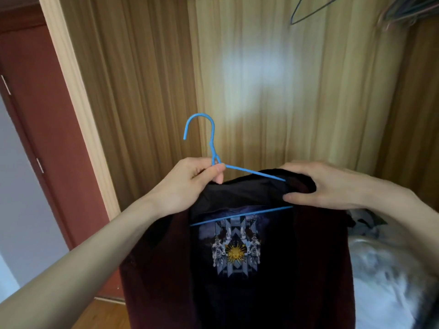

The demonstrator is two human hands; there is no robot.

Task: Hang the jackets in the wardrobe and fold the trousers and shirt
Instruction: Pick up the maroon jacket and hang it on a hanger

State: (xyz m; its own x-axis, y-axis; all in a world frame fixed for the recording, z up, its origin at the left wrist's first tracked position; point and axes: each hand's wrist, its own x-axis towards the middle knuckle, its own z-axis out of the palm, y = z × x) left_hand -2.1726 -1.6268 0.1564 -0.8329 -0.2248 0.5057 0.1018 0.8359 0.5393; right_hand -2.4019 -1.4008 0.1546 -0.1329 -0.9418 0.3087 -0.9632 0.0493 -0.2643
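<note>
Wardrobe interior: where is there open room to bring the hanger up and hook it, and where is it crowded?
Open: the stretch before the wardrobe's wooden back panel, above the blue hanger, left of the dark empty hanger. Crowded: the top right corner, where bunched hangers cluster.

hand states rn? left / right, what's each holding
Left hand: closed, fingers pinching the blue hanger at the base of its hook.
Right hand: closed, gripping the dark jacket at its collar and shoulder, over the hanger's arm.
</note>
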